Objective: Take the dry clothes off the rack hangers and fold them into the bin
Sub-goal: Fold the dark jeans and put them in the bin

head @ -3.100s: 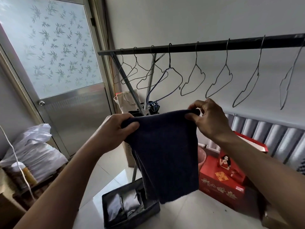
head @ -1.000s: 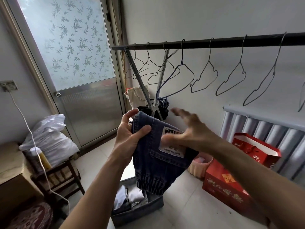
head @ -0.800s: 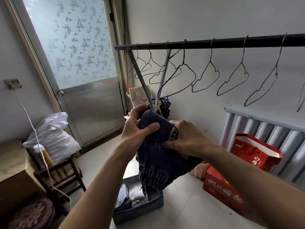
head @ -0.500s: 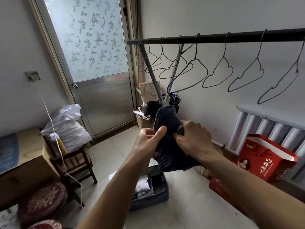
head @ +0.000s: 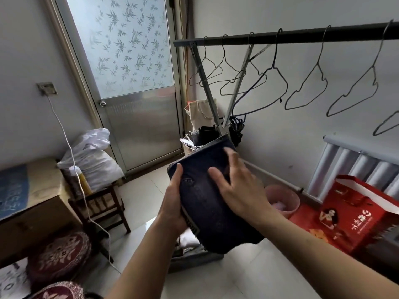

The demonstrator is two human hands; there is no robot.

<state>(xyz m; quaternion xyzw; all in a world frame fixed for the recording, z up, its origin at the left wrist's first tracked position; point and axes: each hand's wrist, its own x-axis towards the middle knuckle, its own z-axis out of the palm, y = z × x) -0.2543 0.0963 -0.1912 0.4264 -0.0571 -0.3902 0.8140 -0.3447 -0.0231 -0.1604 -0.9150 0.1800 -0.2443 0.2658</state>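
Change: half a second ago both hands pinched the bunched denim at its top edge; the bundle is now flattened into a compact fold, and the right hand has opened out on top of it. View has swung left and down; the floor cushions at lower left are newly in frame.
Jeans [head: 210, 212]: dark blue denim, folded into a thick rectangle, stitched edge and waistband seam along the left side; held at centre frame, in the air above the bin.
Bin [head: 194, 258]: dark, on the tiled floor just below the fold, mostly hidden; pale folded cloth inside.
Left hand [head: 172, 203]: grips the fold's left edge, thumb laid on top, fingers underneath, not visible.
Right hand [head: 237, 186]: palm flat on the denim, fingers straight and spread.
Rack rail [head: 280, 38]: upper right, bare wire hangers [head: 306, 87] in a row.
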